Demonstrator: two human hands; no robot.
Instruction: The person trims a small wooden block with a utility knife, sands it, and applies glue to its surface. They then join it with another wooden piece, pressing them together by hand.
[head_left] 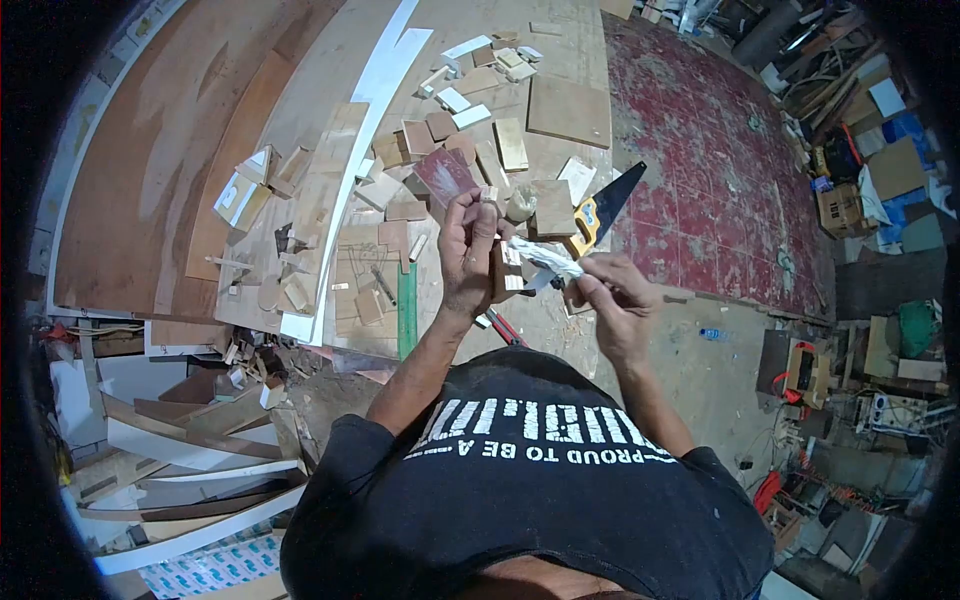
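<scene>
My left hand (468, 250) is closed around a small wooden piece (507, 270) with pale edges, held upright over the near edge of the workbench. From the right, my right hand (618, 297) pinches one end of a crumpled white strip (545, 258). The strip's other end lies against the top of the wooden piece, by my left fingers. Just beyond my left hand is a reddish-brown sheet (446, 177); whether the fingers touch it I cannot tell. A square wooden block (553, 208) sits behind the white strip.
A handsaw (608, 208) with a yellow handle lies right of the block. Several wood offcuts (480, 80) are scattered across the workbench (300, 100). A green strip (407, 310) lies near the front edge. Curved boards (190, 450) are piled at lower left.
</scene>
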